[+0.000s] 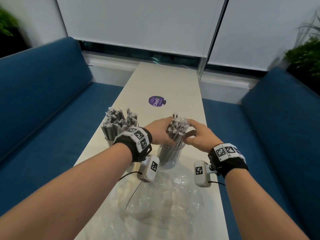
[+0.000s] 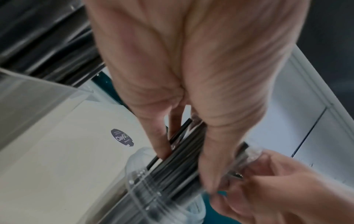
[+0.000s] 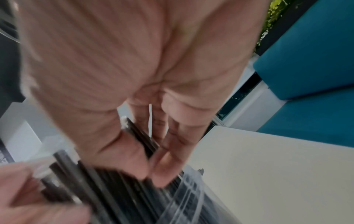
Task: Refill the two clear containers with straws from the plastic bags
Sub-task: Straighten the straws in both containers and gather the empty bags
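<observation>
Two clear containers stand on the white bench. Both hands, left hand [image 1: 160, 131] and right hand [image 1: 199, 135], curl their grip around a bundle of wrapped black straws [image 1: 176, 130] standing in the near container [image 1: 170, 157]. The second container [image 1: 110, 142], left of it, is full. Straws look light, stiff, slippery in wrappers; best held mid-bundle. An emptied plastic bag [image 1: 164, 203] lies nearer the person.

The straws [image 1: 175, 134] are dark grey to black in clear crinkled wrappers, standing in clear containers [image 1: 170, 157] on a cream-white table [image 1: 166, 80]. Beyond them on the table sits a round purple sticker [image 1: 157, 100] (white lettering). Blue sofas [image 1: 43, 101] flank the table, and black wristbands [image 1: 134, 144] carry black-and-white square code patterns.
</observation>
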`<state>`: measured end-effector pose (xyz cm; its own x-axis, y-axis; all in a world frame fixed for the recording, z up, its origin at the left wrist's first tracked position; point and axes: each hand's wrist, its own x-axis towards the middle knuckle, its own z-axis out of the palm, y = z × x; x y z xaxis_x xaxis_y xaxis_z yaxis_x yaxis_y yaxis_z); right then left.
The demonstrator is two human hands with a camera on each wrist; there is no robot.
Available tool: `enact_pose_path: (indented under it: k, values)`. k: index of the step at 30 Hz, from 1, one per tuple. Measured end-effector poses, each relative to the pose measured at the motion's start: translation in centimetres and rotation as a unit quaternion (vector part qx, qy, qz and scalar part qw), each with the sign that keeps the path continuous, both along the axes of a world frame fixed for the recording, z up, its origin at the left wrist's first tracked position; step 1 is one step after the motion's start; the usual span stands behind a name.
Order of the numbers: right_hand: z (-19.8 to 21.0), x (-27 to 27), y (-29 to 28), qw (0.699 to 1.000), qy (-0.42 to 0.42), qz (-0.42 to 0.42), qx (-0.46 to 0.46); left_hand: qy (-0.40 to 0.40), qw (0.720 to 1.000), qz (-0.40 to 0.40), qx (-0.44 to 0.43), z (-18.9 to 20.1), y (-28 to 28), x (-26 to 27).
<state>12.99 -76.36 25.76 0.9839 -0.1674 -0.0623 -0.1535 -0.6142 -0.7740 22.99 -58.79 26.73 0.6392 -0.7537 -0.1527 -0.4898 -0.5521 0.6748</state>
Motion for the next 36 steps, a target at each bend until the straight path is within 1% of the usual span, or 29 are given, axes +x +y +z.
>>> enact_pose_path:
  k: [2, 4, 6, 8, 10, 11, 13, 15, 17, 19, 21, 22, 24, 26, 28, 30, 32, 33, 35, 36]
  values:
    - [0.2, -0.6, 0.3, 0.998, 0.031, 0.049, -0.006, -0.038, 0.999, 0.023, -0.018, -0.1, -0.1, 0.0]
    - [0.0, -0.7, 0.8, 0.998, 0.026, 0.053, -0.003, -0.057, 0.997, 0.047, -0.033, -0.1, -0.2, 0.2]
    - [-0.1, -0.2, 1.1, 1.000, -0.011, 0.007, -0.015, -0.052, 0.995, 0.068, -0.049, 0.4, -0.3, 0.4]
    - [0.1, 0.5, 1.0, 0.997, -0.050, -0.047, -0.029, -0.026, 0.990, 0.118, -0.077, 0.8, -0.4, 0.6]
    - [0.1, 1.1, 0.6, 0.995, -0.054, -0.078, -0.024, -0.002, 0.985, 0.155, -0.078, 0.9, -0.6, 1.1]
    - [-0.1, 1.4, 0.4, 0.996, -0.037, -0.081, -0.028, 0.008, 0.987, 0.150, -0.058, 0.9, -0.8, 1.2]
    - [-0.5, 2.0, 0.2, 0.997, 0.013, -0.059, -0.048, 0.025, 0.994, 0.104, -0.018, 0.8, -1.0, 1.2]
    - [-0.7, 2.2, 0.3, 0.997, 0.039, -0.036, -0.060, -0.006, 0.998, 0.061, 0.009, 0.7, -1.2, 1.2]
    - [-0.7, 1.9, 0.2, 0.997, 0.023, -0.038, -0.064, -0.037, 0.998, 0.056, 0.000, 0.8, -1.2, 1.0]
    - [-0.7, 1.6, 0.0, 0.997, -0.009, -0.066, -0.045, -0.041, 0.997, 0.065, -0.019, 1.0, -1.1, 1.1]
    - [-0.9, 1.2, -0.2, 0.994, -0.024, -0.100, -0.026, -0.037, 0.997, 0.069, 0.002, 1.0, -1.0, 1.4]
    - [-1.0, 1.0, -0.2, 0.994, -0.013, -0.106, -0.029, -0.035, 0.997, 0.064, 0.027, 0.9, -1.0, 1.4]
    - [-1.3, 0.7, -0.1, 0.994, 0.028, -0.085, -0.057, -0.035, 0.996, 0.051, 0.066, 0.9, -0.9, 1.4]
    - [-1.2, 0.1, 0.0, 0.995, 0.053, -0.063, -0.054, -0.054, 0.995, 0.054, 0.067, 1.5, -0.6, 1.0]
    - [-0.3, -1.0, -0.1, 0.995, 0.051, -0.081, -0.038, -0.094, 0.993, 0.050, 0.048, 3.3, 0.2, 0.2]
    - [0.8, -2.6, 0.6, 0.991, 0.003, -0.119, -0.068, -0.127, 0.991, 0.034, 0.005, 5.5, 1.9, -1.0]
    - [2.0, -4.6, 2.5, 0.979, -0.098, -0.156, -0.089, -0.158, 0.984, 0.030, -0.072, 7.6, 4.7, -2.4]
    - [2.4, -5.6, 3.9, 0.971, -0.156, -0.162, -0.077, -0.168, 0.979, 0.034, -0.113, 8.4, 6.5, -3.1]
    - [2.8, -6.9, 7.2, 0.962, -0.233, -0.130, -0.051, -0.192, 0.966, 0.056, -0.165, 9.3, 10.5, -3.9]
    - [2.6, -7.1, 8.8, 0.963, -0.246, -0.100, -0.040, -0.202, 0.960, 0.076, -0.177, 9.4, 12.6, -4.0]
